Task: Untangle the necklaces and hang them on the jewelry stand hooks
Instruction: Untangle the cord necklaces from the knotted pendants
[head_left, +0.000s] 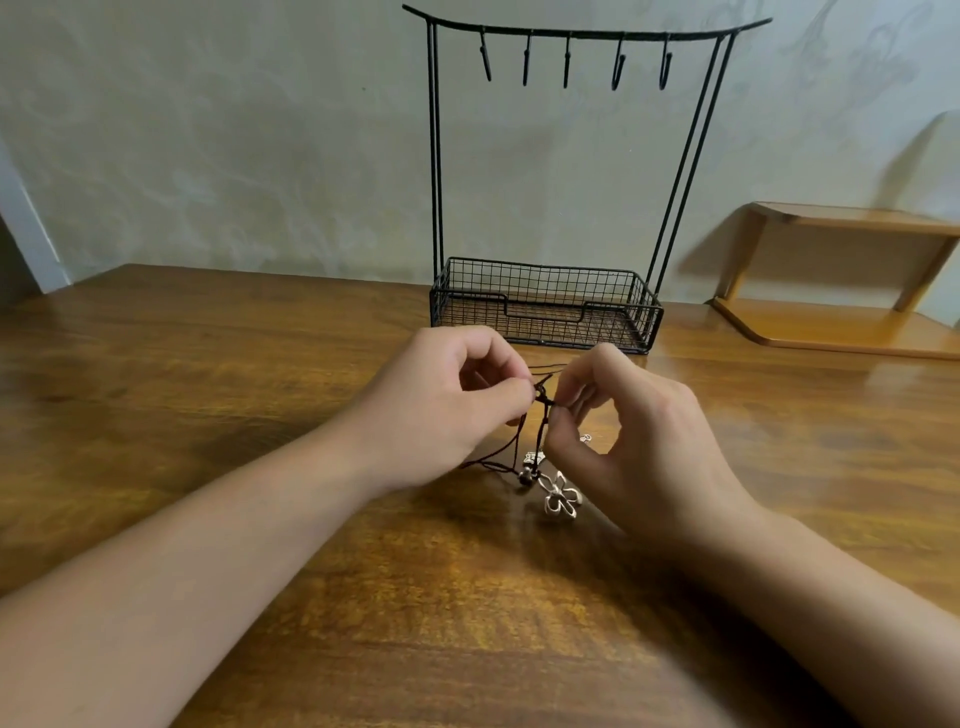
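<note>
Meanwhile two hands pinch tangled necklaces before five bare hooks

The cords I worked at were dark brown, with a silvery open flower pendant. The stand beyond was black wire, its basket a fine grid. My table was streaky warm brown wood, the wall mottled pale grey-green.
</note>
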